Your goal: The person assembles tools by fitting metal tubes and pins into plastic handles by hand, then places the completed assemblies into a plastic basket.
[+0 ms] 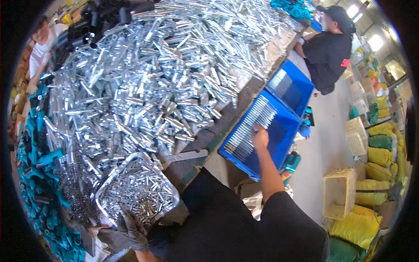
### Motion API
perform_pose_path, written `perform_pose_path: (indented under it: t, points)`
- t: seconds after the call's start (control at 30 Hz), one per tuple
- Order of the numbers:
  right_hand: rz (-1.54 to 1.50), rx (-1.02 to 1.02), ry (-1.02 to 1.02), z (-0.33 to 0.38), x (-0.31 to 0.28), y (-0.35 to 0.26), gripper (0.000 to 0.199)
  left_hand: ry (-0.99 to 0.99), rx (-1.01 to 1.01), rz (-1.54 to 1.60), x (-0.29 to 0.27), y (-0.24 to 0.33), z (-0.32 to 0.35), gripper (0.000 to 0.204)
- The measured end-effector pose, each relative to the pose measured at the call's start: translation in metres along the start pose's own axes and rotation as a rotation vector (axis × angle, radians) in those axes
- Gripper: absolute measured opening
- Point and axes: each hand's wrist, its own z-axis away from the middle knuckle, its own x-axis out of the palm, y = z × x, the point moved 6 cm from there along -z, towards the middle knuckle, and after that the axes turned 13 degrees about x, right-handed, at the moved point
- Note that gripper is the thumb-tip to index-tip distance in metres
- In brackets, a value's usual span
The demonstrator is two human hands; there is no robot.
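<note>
My left hand (pixel 132 228), in a dark grey glove, is at the near corner of a silver metal tray (pixel 175 201). Its fingers reach up past the rim, and nothing shows in them. Small shiny metal pins (pixel 146 187) fill the tray. My bare right hand (pixel 260 137) is over a blue plastic bin (pixel 279 146), its fingers closed at the ends of a row of slim metal rods (pixel 246 131) laid side by side. What those fingers hold, if anything, is hidden.
A large heap of metal shafts (pixel 166 83) covers the table, with coil springs (pixel 80 187) and teal tool housings (pixel 35 174) on the left. A flat metal bar (pixel 187 155) lies near the edge. Another person (pixel 334 48) is at the far right beside a second blue bin (pixel 301 91).
</note>
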Motion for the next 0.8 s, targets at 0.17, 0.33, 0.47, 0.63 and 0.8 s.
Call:
perform_pose_path:
  t: [0.17,0.33,0.47,0.63,0.8]
  points:
    - [-0.879,0.231,-0.191,-0.135,0.049,0.147,0.032,-0.043,-0.046,0.133,-0.01,-0.078,-0.009,0.046]
    - [0.168,-0.166,0.111,-0.054,0.039,0.021,0.034,-0.092,0.006,0.03,0.0,0.003,0.007,0.045]
    - [0.156,-0.17,0.217,-0.056,0.033,0.034,0.037,-0.148,-0.003,0.019,0.0,-0.005,0.006,0.049]
    - [0.219,-0.107,0.24,-0.068,0.049,0.031,0.04,-0.177,-0.002,0.094,0.005,-0.002,0.006,0.05]
    - [0.27,-0.054,0.122,-0.073,0.052,0.019,0.028,-0.156,-0.049,0.068,0.0,-0.008,0.005,0.056]
